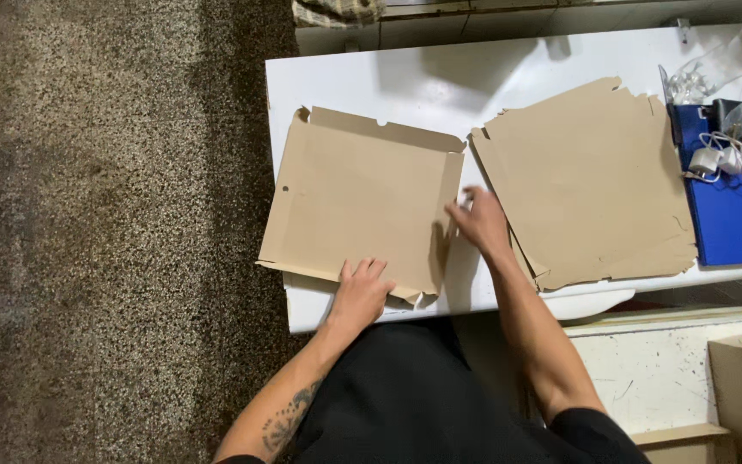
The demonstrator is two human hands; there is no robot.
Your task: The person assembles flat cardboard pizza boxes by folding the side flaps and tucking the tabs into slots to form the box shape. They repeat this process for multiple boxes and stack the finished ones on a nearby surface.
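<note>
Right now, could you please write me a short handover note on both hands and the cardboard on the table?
Left hand: flat on the near edge of the flat brown cardboard box blank, pressing it to the white table.
Right hand: fingers at the blank's right side flap, which stands partly raised.
Stack of unfolded brown cardboard blanks: to the right, overhanging the table's near edge.
Blue box with white cables: far right.
Done: far flap and right flap creased up.
Left: the near and left edges lie flat.

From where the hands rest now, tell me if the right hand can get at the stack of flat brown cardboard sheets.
Probably yes: the right hand sits beside the stack, nothing lying between them.
</note>
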